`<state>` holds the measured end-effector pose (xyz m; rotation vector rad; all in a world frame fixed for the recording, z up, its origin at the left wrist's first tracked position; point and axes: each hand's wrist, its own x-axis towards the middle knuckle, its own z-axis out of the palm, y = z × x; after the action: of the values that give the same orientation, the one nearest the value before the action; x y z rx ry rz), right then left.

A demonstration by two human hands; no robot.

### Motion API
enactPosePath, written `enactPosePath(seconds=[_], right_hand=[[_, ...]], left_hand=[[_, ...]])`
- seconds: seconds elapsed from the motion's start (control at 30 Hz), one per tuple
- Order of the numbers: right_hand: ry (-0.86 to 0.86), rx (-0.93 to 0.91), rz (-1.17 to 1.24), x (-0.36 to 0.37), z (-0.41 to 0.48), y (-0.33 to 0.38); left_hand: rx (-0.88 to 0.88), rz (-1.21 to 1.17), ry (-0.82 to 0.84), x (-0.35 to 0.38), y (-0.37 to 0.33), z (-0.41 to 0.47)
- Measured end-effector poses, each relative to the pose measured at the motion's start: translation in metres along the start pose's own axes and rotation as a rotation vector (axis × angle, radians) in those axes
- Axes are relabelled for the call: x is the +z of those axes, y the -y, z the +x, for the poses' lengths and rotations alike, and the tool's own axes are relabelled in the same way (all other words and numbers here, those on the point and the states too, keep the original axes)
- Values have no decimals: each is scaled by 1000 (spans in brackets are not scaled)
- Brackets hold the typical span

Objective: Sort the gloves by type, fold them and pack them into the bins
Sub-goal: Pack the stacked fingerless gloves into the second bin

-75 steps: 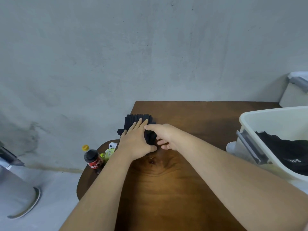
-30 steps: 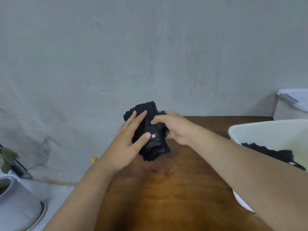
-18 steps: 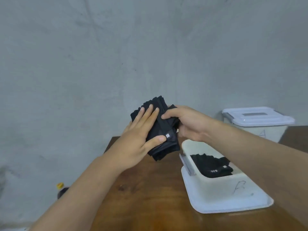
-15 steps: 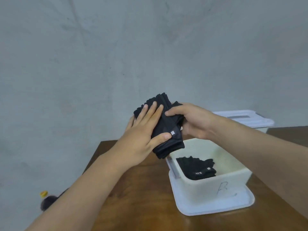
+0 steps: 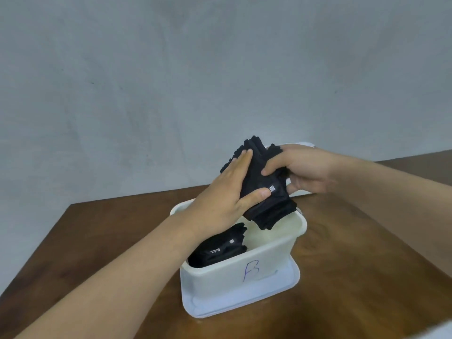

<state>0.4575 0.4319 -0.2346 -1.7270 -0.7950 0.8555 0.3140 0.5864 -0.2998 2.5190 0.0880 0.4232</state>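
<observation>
Matt black cloth gloves (image 5: 266, 196), smooth white plastic bin (image 5: 234, 275), glossy wooden table (image 5: 367, 253).

You have a brown wooden table (image 5: 367, 253) across the lower half of your view, its far edge running from nine o'clock to three o'clock. Above it, up to twelve o'clock, stands a bare grey wall (image 5: 195, 69), faintly mottled. At five o'clock a pale blurred patch (image 5: 440, 332) cuts the corner.
</observation>
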Motion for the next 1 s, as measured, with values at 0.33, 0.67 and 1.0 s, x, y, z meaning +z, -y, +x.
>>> enactPosePath(seconds=[0.33,0.67,1.0], right_hand=[[139,328,-60,3,38,-52],[104,451,-22,23,56,-89],[-108,-84,-721,18,38,-37]], left_hand=[[-92,-58,199,32,39,4],[-182,2,343,47,57,-4],[-164,139,360,51,54,-7]])
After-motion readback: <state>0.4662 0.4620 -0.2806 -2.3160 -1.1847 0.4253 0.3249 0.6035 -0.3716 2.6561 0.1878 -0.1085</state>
